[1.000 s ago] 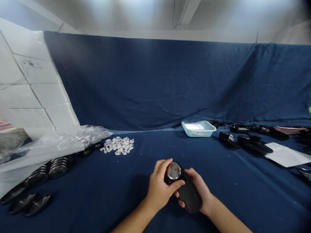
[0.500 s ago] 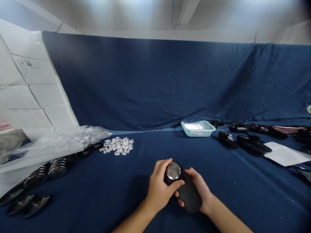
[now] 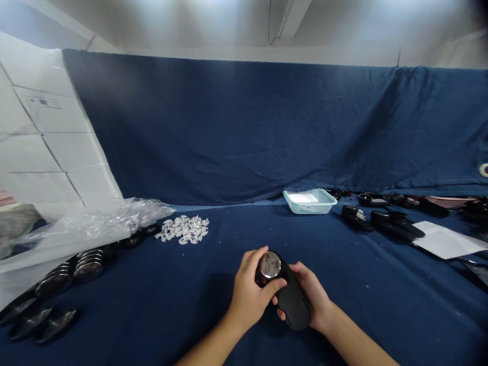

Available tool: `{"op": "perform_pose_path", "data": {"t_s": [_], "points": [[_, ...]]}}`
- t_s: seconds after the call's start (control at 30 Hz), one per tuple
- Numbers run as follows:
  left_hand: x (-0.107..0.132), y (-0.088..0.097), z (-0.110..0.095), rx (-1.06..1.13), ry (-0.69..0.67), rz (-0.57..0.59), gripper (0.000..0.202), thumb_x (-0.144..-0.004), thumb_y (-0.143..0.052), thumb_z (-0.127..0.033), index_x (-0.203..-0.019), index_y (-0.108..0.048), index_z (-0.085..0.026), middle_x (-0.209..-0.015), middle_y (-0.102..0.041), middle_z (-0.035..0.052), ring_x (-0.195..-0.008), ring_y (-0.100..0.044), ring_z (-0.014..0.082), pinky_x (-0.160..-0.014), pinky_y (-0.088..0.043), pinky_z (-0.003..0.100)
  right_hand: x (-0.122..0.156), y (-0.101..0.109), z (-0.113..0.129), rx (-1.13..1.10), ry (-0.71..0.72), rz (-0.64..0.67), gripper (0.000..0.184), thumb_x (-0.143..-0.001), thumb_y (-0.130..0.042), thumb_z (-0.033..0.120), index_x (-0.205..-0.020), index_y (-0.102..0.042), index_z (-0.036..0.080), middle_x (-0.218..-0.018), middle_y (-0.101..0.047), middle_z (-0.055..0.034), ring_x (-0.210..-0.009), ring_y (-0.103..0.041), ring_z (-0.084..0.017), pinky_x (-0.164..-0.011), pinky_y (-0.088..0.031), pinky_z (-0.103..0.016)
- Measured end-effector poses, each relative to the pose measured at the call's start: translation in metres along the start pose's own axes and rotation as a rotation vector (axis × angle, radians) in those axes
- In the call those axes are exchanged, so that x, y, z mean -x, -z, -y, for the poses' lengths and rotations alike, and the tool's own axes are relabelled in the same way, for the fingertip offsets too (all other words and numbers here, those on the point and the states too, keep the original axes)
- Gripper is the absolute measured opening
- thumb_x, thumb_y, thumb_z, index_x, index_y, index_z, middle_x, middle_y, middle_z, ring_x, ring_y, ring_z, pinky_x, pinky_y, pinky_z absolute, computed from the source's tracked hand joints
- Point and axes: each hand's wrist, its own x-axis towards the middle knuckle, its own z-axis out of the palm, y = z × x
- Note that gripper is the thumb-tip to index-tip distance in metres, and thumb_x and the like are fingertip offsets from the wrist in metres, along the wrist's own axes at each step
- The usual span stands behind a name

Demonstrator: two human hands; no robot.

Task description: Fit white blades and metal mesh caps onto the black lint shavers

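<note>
A black fabric shaver (image 3: 293, 302) with a round, perforated metal head is held above the blue cloth, its head pointing away and to the left. My left hand (image 3: 251, 290) is closed around the head end, the thumb lying across the body just below the metal disc. Around the handle's right side and underside wraps my right hand (image 3: 312, 295), with some fingertips showing at the left edge. The palms and the shaver's underside are hidden.
A heap of small white parts (image 3: 185, 230) lies left of centre. Stacked black round pieces (image 3: 88, 265) and clear plastic wrap (image 3: 125, 216) are at the left. Toward the back stands a light blue basket (image 3: 310, 207). More black shaver bodies (image 3: 392, 223) and white paper (image 3: 448, 239) lie right.
Both hands and the shaver sit slightly further left and up in the picture, with the whole view shifted a little. The grip looks the same.
</note>
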Motion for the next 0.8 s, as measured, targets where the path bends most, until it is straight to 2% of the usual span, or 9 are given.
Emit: {"op": "perform_pose_path", "data": {"t_s": [0.13, 0.23, 0.33, 0.47, 0.57, 0.8], "points": [[0.0, -0.001, -0.002, 0.055, 0.05, 0.009, 0.06, -0.073, -0.075, -0.029, -0.128, -0.053, -0.024, -0.12, -0.055, 0.0092, -0.099, -0.06, 0.0227, -0.073, -0.055, 0.03, -0.001, 0.003, 0.001, 0.01, -0.01, 0.019, 0.052, -0.085, -0.039, 0.047, -0.099, -0.066, 0.005, -0.065, -0.067, -0.0137, -0.053, -0.062, -0.023, -0.049, -0.05, -0.035], [0.0, -0.001, -0.002, 0.063, 0.071, 0.002, 0.059, -0.073, -0.075, -0.029, -0.128, -0.053, -0.024, -0.118, -0.055, 0.0087, -0.092, -0.061, 0.0204, -0.07, -0.055, 0.029, -0.001, 0.002, -0.001, 0.005, 0.004, 0.019, 0.052, -0.086, -0.039, 0.047, -0.098, -0.067, 0.005, -0.066, -0.067, -0.0138, -0.054, -0.062, -0.022, -0.049, -0.05, -0.033], [-0.001, -0.001, 0.002, 0.051, 0.087, -0.017, 0.057, -0.074, -0.074, -0.031, -0.127, -0.054, -0.023, -0.117, -0.056, 0.0088, -0.089, -0.061, 0.0197, -0.068, -0.055, 0.029, 0.001, -0.005, -0.002, -0.031, 0.043, -0.041, 0.046, -0.088, -0.043, 0.046, -0.097, -0.067, 0.008, -0.07, -0.067, -0.0111, -0.055, -0.061, -0.02, -0.046, -0.049, -0.03], [-0.003, -0.001, 0.01, 0.024, 0.127, -0.051, 0.054, -0.078, -0.07, -0.033, -0.128, -0.053, -0.025, -0.115, -0.059, 0.0079, -0.094, -0.062, 0.0213, -0.074, -0.054, 0.032, 0.004, -0.013, -0.002, -0.04, 0.07, -0.103, 0.042, -0.09, -0.047, 0.045, -0.099, -0.067, 0.009, -0.073, -0.068, -0.0099, -0.062, -0.064, -0.021, -0.047, -0.05, -0.03], [-0.004, 0.0, 0.015, 0.046, 0.169, -0.062, 0.051, -0.082, -0.066, -0.036, -0.13, -0.052, -0.025, -0.113, -0.059, 0.0076, -0.097, -0.062, 0.021, -0.081, -0.053, 0.033, 0.006, -0.015, -0.001, -0.019, 0.08, -0.085, 0.041, -0.091, -0.047, 0.044, -0.102, -0.067, 0.01, -0.076, -0.07, -0.0119, -0.066, -0.066, -0.022, -0.05, -0.051, -0.032], [-0.005, -0.002, 0.024, 0.146, 0.21, -0.081, 0.049, -0.084, -0.064, -0.039, -0.129, -0.052, -0.022, -0.124, -0.058, 0.01, -0.11, -0.059, 0.0226, -0.093, -0.049, 0.036, 0.005, -0.009, -0.002, -0.025, 0.097, -0.053, 0.035, -0.09, -0.048, 0.039, -0.101, -0.067, 0.011, -0.084, -0.072, -0.0131, -0.071, -0.067, -0.023, -0.054, -0.052, -0.032]]}}
